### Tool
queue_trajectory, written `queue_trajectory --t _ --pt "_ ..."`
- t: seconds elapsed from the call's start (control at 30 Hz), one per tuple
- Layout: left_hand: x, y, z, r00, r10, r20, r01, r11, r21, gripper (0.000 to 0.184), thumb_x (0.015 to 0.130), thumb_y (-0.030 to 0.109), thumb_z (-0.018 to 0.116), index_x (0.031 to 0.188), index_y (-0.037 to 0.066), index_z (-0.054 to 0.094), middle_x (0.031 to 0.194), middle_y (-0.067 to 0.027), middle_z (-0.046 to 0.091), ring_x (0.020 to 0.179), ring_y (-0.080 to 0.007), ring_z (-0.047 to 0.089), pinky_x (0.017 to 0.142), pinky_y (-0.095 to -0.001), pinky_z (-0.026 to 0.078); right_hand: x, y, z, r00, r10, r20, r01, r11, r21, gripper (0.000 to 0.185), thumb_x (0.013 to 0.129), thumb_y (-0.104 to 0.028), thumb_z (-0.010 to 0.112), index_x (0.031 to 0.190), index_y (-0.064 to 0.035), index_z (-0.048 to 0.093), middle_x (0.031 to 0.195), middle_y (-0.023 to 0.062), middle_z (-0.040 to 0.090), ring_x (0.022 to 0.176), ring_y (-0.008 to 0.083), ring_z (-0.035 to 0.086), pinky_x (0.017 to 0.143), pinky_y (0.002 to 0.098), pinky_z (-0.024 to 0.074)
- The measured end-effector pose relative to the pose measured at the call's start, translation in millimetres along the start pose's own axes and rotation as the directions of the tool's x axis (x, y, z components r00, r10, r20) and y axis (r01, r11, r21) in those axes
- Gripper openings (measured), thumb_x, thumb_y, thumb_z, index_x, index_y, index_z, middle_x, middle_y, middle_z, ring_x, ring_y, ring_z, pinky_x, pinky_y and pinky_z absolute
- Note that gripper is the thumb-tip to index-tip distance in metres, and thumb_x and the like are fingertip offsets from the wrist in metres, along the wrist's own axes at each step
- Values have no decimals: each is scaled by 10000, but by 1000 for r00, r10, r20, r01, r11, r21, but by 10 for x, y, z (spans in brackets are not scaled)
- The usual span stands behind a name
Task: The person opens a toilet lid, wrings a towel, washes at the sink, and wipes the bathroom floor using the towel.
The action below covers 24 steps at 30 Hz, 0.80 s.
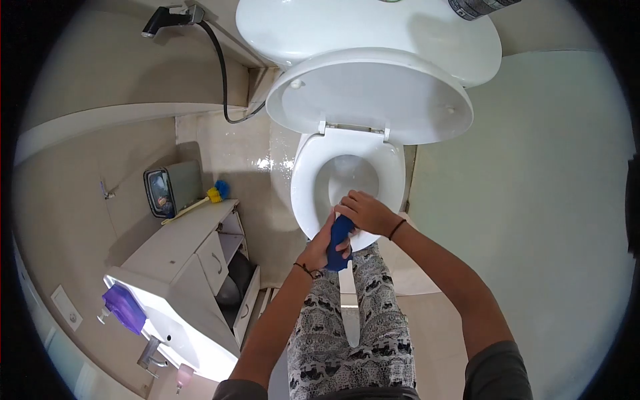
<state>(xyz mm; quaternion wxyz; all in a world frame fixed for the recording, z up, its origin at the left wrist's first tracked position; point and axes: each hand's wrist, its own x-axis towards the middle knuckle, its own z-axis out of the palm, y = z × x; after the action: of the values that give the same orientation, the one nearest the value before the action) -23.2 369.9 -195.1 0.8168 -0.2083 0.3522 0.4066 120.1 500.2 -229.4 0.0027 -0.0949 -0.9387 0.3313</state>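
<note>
Over the front rim of the toilet seat [304, 181], two hands meet on a bunched blue cloth [338, 245].

The left hand [319, 251] is closed around the cloth, its thumb along the left side and its fingertips curled onto the right side, so the cloth lies between thumb and fingers, with its lower end showing below them. The right hand [365, 213] is at the cloth's upper end, fingers bent, close together and pointing left, near the left thumb; whether they pinch the cloth or only press on it, I cannot tell. Beyond both hands, the toilet lid [373, 97] stands raised against the white cistern [360, 30].
</note>
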Motion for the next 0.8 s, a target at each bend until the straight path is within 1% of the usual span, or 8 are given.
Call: queue_trajectory --t 0.17,0.23,0.3,0.33,0.4,0.43,0.53,0.8 --pt "-190 -44 21 994 5 -113 6 995 96 510 1032 521 432 976 38 582 629 -13 505 542 -134 493 559 -279 442 -101 -88 -436 990 132 -41 -118 965 236 780 701 -249 842 1385 -161 476 1366 110 457 1233 342 459 1066 494 369" --pt "-240 -122 -13 927 249 -279 -115 900 421 523 1040 520 415 847 66 588 659 -23 550 589 -103 524 600 -250 431 -277 -41 -385 978 210 -6 -197 929 313 791 765 -253 812 1444 -166 416 1462 110 378 1266 349 446 1094 497 357" --pt "-268 -250 -132 913 337 -230 -210 870 446 455 1019 462 518 922 36 643 706 -45 598 660 -100 556 629 -253 427 -421 1 -177 800 536 269 -366 81 927 827 836 -478 738 1503 -192 340 1429 135 413 1312 337 418 1075 509 388" --pt "-284 -350 -159 767 620 -168 -318 593 740 405 994 424 574 1004 28 657 731 -58 610 674 -134 563 648 -279 436 -475 50 -142 718 515 469 -403 -243 883 854 906 -752 429 1513 -158 339 1402 138 462 1265 327 474 1049 511 421" --pt "-378 -354 -122 516 822 242 -298 -93 950 455 899 370 703 1206 35 659 818 -83 621 764 -221 565 722 -349 414 -522 114 -115 704 162 691 -497 -582 643 1006 866 -856 162 1521 -111 332 1390 172 496 1226 359 510 1065 520 405" --pt "-435 -329 -119 518 819 248 -303 -96 948 455 899 370 703 1206 35 659 818 -83 621 764 -221 565 722 -349 414 -556 82 -80 679 10 734 -530 -685 499 1009 881 -840 181 1517 -72 337 1436 222 469 1284 420 473 1076 558 380" --pt "-603 -218 76 705 531 470 -126 -559 820 508 859 446 680 1253 126 646 862 -35 548 852 -196 513 766 -376 330 -628 -29 147 676 -563 477 -673 -735 87 908 942 -723 301 1497 -5 333 1468 281 424 1339 504 413 1064 628 376" --pt "-693 33 56 753 182 633 -272 -789 551 506 837 469 688 1217 140 633 916 -20 541 929 -190 522 866 -435 350 -530 -432 -192 456 -473 754 -769 -635 66 433 935 -129 611 1303 62 488 1235 188 616 1099 419 634 873 516 562"
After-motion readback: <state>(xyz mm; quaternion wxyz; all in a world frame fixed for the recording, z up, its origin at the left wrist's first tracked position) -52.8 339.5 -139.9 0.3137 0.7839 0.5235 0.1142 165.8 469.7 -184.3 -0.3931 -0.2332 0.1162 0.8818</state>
